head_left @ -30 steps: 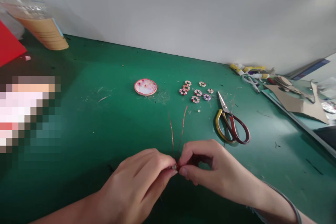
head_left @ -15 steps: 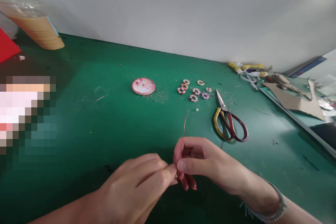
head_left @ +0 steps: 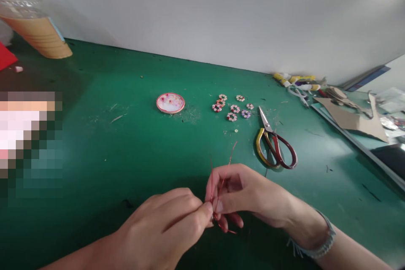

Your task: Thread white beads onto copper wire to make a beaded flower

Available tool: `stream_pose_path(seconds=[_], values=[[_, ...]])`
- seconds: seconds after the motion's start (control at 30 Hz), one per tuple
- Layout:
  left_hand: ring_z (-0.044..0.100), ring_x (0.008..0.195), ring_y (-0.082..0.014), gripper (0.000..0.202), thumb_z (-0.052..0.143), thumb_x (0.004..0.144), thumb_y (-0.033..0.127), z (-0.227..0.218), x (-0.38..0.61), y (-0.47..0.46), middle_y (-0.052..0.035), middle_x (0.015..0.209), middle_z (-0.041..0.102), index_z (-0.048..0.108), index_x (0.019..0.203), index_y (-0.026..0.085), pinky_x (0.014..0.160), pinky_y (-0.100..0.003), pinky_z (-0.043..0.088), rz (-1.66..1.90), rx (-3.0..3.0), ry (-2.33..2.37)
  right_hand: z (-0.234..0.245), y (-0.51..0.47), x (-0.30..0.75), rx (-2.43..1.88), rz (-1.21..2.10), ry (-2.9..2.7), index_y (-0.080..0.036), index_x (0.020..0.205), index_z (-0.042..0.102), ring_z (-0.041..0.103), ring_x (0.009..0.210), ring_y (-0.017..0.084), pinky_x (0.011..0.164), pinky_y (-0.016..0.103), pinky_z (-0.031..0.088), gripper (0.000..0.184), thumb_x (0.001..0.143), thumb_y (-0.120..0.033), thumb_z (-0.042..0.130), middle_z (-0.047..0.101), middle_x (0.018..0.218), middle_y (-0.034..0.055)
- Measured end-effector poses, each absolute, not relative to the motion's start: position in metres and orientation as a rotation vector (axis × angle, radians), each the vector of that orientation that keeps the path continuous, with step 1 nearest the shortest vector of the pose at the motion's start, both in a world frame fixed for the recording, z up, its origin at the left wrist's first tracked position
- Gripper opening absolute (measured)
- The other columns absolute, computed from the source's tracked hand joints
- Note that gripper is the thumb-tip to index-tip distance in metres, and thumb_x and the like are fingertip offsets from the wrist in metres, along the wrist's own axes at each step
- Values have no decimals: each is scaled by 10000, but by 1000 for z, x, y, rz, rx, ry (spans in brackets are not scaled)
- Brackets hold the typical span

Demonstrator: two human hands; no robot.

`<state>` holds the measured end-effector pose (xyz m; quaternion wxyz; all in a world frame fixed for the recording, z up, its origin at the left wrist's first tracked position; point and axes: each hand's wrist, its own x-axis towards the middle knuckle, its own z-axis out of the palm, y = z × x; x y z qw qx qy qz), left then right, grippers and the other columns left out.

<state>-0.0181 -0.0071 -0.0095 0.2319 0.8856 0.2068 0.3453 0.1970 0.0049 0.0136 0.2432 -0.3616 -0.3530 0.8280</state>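
Thin red cord (head_left: 226, 174) runs between my hands at the near middle of the green table, its loose ends sticking up and one hanging low. My left hand (head_left: 172, 223) is closed, thumb and forefinger pinching the cord near its crossing; something small there is mostly hidden by the fingers. My right hand (head_left: 240, 192) pinches the cord with thumb and forefinger, touching the left fingertips. Beyond the hands lie several small beaded rings (head_left: 234, 109). Scissors (head_left: 271, 143) with one yellow and one dark red handle rest to the right.
A small round dish (head_left: 170, 103) with beads sits further back. A plastic cup of brown drink (head_left: 42, 36) stands at far left. Cardboard (head_left: 351, 118) and yellow-white tubes (head_left: 294, 80) lie at right. A pale wall (head_left: 158, 12) rises behind the table (head_left: 133, 143).
The upright cord end now leans further right, and a second strand shows more clearly beside it. Both hands stay together, with the right fingers slightly shifted. The whole view has moved a little.
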Motion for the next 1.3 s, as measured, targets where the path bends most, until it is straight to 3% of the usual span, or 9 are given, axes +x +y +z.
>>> stream_pose_path(seconds=[0.3,0.47,0.6,0.73,1.07,1.3], values=[[601,658,-137,176,477,939,47,-8,-18,-6,-21,772,657,595,1035,134,617,-231,526,925,2332,625,18,3,193,-1044,2034,-1087,-124,777,632,626,584,95,451,131,418,159,746,-186,775,652,649,5],[615,651,-130,146,463,964,87,-3,-15,-6,-19,750,663,598,968,142,613,-218,525,962,2334,643,21,3,195,-1047,2055,-1130,-132,810,607,634,608,109,474,153,441,186,789,-254,746,648,667,10],[629,602,-118,189,423,1001,147,-1,-12,-4,5,681,655,588,908,162,599,-205,521,1052,2392,708,26,4,199,-1126,2163,-1253,-131,806,607,614,562,83,455,141,394,229,814,-329,721,640,675,2],[648,612,-133,215,365,1016,153,3,-12,-3,-10,686,675,576,976,159,579,-217,522,1008,2421,693,25,3,197,-1092,2265,-1159,-140,774,605,571,497,59,426,133,361,249,749,-314,782,617,627,-28],[547,530,-93,167,449,993,160,9,-8,0,19,633,632,608,943,169,526,-166,496,1039,2153,606,3,-1,194,-906,2373,-988,-121,758,636,593,476,56,370,123,310,230,771,-307,771,644,619,-13],[608,630,-95,177,516,922,60,-2,-10,-8,20,733,680,622,972,193,629,-170,508,1035,2030,628,5,-1,194,-849,2344,-1007,-115,761,626,602,482,54,384,114,337,189,798,-254,749,651,627,-7]])
